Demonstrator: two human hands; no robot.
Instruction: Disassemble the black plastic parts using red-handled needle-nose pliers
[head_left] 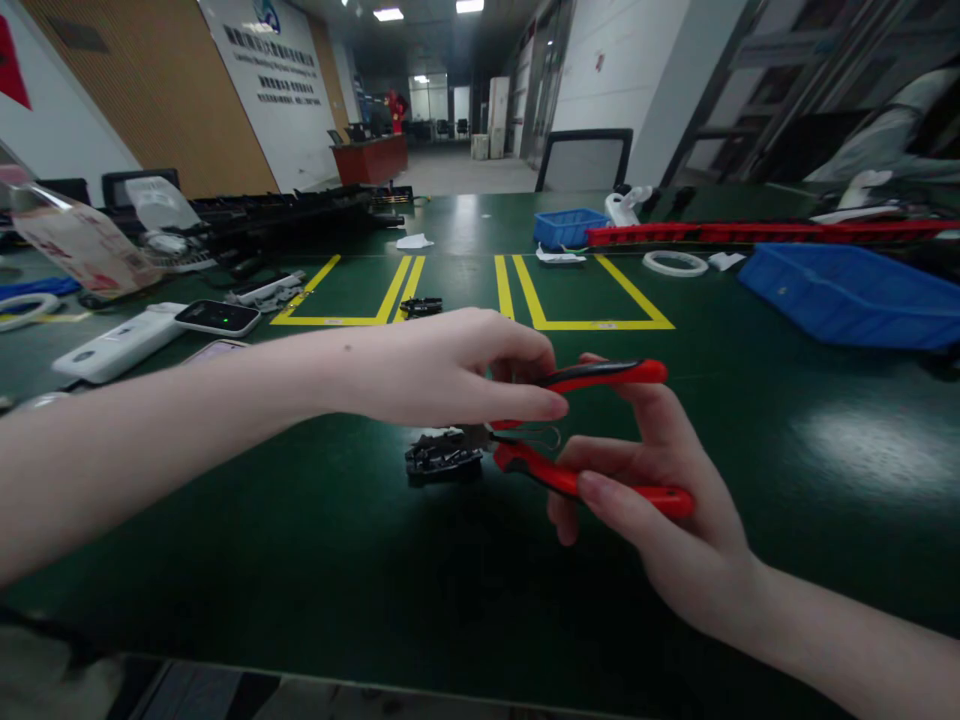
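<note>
Red-and-black pliers (529, 472) are held with their two handles spread apart and a thin wire spring showing between them. My right hand (667, 490) is closed around the lower handle, thumb on top, with fingers reaching up to the upper one. From the left, my left hand (450, 370) curls its thumb and fingers about the upper handle near the pivot. Just below that hand, at the jaws, is a small black plastic part (444, 460). The jaw tips are mostly hidden, so I cannot tell whether they touch it.
A similar black piece (421, 307) lies farther off by the yellow tape lines (330, 321). On the right stand a large blue bin (847, 295) and a small blue basket (570, 228), near a long red strip (772, 233). A white device (124, 340) and a phone-like gadget (217, 317) lie left.
</note>
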